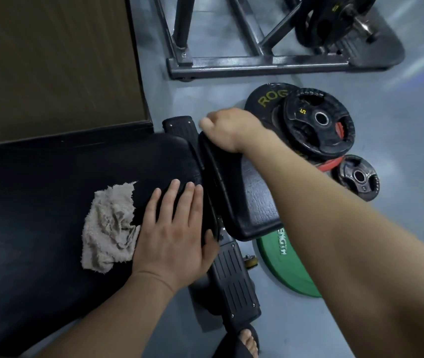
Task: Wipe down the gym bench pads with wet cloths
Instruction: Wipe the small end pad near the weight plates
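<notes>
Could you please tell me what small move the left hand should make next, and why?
Probably slide the left hand sideways onto the beige cloth and grip it. The cloth lies loose on the large pad beside the flat hand, not under it, while the right hand curls over the far end of the small pad.

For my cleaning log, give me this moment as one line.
left hand: flat on large pad | cloth: loose beside it | right hand: curled at small pad far end, grip unclear
</notes>
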Motion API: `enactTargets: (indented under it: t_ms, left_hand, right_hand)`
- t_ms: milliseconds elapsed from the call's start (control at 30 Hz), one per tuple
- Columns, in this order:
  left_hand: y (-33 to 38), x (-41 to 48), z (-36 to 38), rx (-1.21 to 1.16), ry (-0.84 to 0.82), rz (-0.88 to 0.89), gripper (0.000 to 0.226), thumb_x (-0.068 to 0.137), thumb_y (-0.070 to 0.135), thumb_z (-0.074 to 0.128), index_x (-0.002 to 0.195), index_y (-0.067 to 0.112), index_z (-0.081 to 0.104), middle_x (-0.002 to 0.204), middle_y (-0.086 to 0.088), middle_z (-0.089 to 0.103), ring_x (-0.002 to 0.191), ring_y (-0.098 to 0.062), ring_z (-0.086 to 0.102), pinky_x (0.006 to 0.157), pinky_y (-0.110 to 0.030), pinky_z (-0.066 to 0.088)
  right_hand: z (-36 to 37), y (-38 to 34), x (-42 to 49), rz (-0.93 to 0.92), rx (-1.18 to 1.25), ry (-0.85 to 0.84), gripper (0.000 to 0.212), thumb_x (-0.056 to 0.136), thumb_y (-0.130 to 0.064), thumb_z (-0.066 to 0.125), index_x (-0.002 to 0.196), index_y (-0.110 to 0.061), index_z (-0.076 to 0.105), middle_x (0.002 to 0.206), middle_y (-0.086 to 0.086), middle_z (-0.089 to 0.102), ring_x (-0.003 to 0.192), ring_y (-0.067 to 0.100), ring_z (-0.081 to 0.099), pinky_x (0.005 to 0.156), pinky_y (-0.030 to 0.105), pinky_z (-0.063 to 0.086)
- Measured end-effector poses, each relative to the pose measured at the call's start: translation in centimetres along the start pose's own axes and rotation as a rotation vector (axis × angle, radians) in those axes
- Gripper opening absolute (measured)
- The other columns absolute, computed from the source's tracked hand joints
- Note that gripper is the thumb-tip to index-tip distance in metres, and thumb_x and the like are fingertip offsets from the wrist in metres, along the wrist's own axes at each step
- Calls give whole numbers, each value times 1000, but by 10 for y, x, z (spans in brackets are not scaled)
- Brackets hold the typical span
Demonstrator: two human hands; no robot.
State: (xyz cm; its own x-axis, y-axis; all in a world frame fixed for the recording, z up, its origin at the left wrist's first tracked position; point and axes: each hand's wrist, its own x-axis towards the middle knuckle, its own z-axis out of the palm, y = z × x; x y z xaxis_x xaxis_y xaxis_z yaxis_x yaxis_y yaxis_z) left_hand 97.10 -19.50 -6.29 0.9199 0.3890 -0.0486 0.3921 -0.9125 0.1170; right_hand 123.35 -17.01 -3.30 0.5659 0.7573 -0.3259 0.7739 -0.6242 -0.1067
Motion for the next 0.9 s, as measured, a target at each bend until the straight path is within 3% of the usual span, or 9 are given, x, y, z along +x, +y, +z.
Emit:
enactTargets:
  t_ms: [167, 300, 400, 500, 567, 667, 733, 800, 900]
  left_hand:
    - [1, 0, 1, 5, 27, -3, 77, 92, 46, 44, 156, 3, 36, 159, -16, 41, 151, -38, 29, 121, -58, 24]
    - [1, 1, 3, 27, 42, -5, 76, 92, 45, 40, 156, 3, 36, 158, -15, 41, 151, -37, 30, 121, -58, 23]
    - [3, 0, 3, 35, 52, -7, 76, 92, 44, 40, 156, 3, 36, 158, -16, 41, 150, -37, 30, 122, -58, 22]
    - [4, -1, 3, 35, 80, -10, 75, 91, 43, 40, 155, 3, 38, 156, -17, 43, 149, -38, 31, 122, -58, 20]
    - [5, -1, 3, 31, 96, -8, 75, 91, 43, 41, 154, 2, 39, 155, -18, 44, 148, -38, 31, 123, -57, 19]
    - [4, -1, 4, 31, 110, -7, 75, 91, 42, 41, 154, 2, 39, 154, -18, 44, 148, -39, 31, 123, -57, 19]
    - [4, -2, 4, 29, 118, -6, 75, 91, 42, 41, 154, 2, 38, 154, -18, 44, 148, -39, 31, 123, -57, 19]
    - [4, -2, 5, 33, 125, -9, 75, 91, 42, 41, 154, 1, 38, 154, -18, 44, 148, -40, 31, 123, -57, 19]
    - [5, -1, 7, 50, 135, -8, 75, 91, 42, 40, 154, 2, 38, 155, -18, 44, 148, -39, 31, 122, -57, 20]
  right_hand:
    - [-4, 35, 14, 172, 92, -20, 57, 98, -49, 24, 127, -19, 63, 139, 18, 58, 128, 34, 53, 104, 43, 42]
    - [-9, 69, 5, 301, 259, -7, 58, 103, -37, 20, 135, -3, 55, 146, 24, 50, 130, 38, 47, 101, 41, 35]
    - [1, 98, -17, 396, 505, 72, 60, 102, -39, 19, 137, -9, 58, 146, 16, 52, 130, 31, 47, 100, 38, 33]
    - [18, 116, -58, 499, 743, 162, 48, 101, -42, 28, 103, -17, 68, 100, 2, 63, 95, 21, 55, 81, 34, 38]
    - [29, 121, -94, 531, 883, 205, 43, 99, -40, 33, 72, -18, 59, 62, -2, 54, 62, 17, 48, 59, 30, 35]
    - [44, 131, -139, 553, 1130, 184, 40, 91, -38, 43, 56, -21, 52, 50, 0, 41, 45, 16, 34, 51, 31, 25]
    - [49, 137, -153, 489, 1162, 107, 45, 101, -39, 49, 63, -18, 58, 55, -1, 40, 47, 13, 32, 48, 28, 24]
    - [44, 136, -144, 411, 1008, 110, 46, 107, -43, 46, 90, -7, 68, 65, 5, 48, 52, 14, 40, 46, 24, 31]
    - [33, 128, -112, 358, 932, 211, 40, 103, -53, 49, 119, -24, 71, 71, -7, 57, 60, 8, 50, 57, 21, 45]
